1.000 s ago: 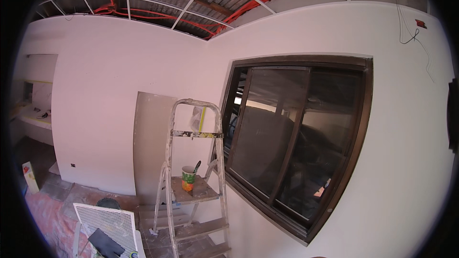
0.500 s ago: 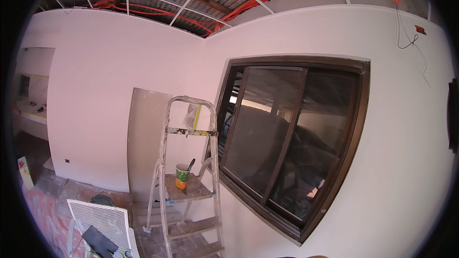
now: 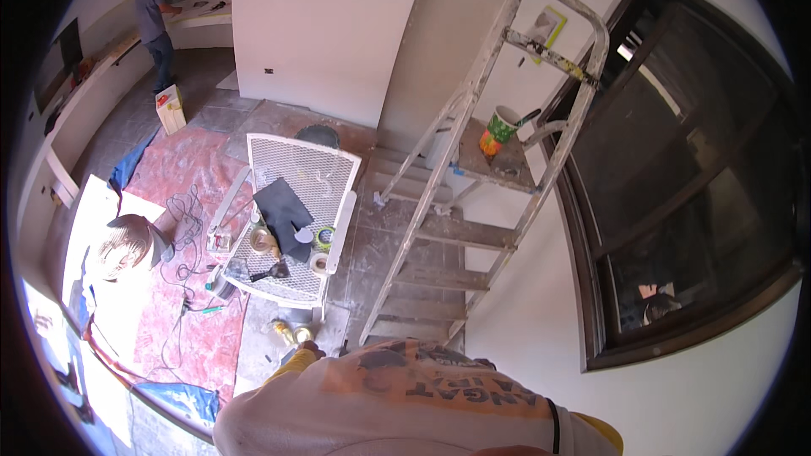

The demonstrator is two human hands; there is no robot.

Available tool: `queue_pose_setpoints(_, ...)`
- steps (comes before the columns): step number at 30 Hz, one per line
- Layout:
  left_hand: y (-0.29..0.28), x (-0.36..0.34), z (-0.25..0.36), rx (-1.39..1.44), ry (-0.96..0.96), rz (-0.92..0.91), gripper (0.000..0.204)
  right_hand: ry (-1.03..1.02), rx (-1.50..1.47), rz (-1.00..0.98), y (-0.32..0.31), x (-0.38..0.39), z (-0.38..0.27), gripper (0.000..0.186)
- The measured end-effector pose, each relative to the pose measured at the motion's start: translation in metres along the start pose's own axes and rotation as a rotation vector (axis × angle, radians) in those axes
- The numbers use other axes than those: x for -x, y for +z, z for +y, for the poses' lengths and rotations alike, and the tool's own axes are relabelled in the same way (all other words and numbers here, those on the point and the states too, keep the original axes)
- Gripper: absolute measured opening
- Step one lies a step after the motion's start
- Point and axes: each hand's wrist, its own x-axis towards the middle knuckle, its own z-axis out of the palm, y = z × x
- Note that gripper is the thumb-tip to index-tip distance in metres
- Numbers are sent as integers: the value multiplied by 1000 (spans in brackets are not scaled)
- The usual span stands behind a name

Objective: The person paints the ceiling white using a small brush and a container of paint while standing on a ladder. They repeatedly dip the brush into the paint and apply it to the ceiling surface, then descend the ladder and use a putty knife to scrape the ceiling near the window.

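My left hand [image 3: 312,349] shows small at the end of a yellow sleeve, beyond the front of my light printed shirt. Its fingers are too small to make out. Right beside it are some yellowish objects [image 3: 291,332] on the floor, at the foot of a white mesh chair [image 3: 338,241]; whether the hand touches them I cannot tell. At the right only a bit of yellow sleeve [image 3: 601,431] shows, and my right hand is hidden behind my body. Ahead stands a paint-spattered stepladder [image 3: 486,232]. On its top platform is a green-and-orange paper cup [image 3: 500,125] with a dark-handled tool in it.
The chair's seat bears a dark cloth [image 3: 283,207], tape rolls [image 3: 324,237] and a brush [image 3: 274,271]. Cables [image 3: 182,211] lie across a red floor sheet [image 3: 203,156]. A person [image 3: 154,25] stands at a far-left counter. A dark-framed sliding window [image 3: 676,169] is at the right.
My view has tipped downward and swung left. My shirt, left hand and more of the floor now show, along with the far person. Ladder and cup appear unmoved.
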Motion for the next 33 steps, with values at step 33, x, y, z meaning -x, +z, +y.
queue_pose_setpoints(33, 97, 103, 195, 679, -727, 72, 50, -887, -31, 656, -335, 20, -377, 84)
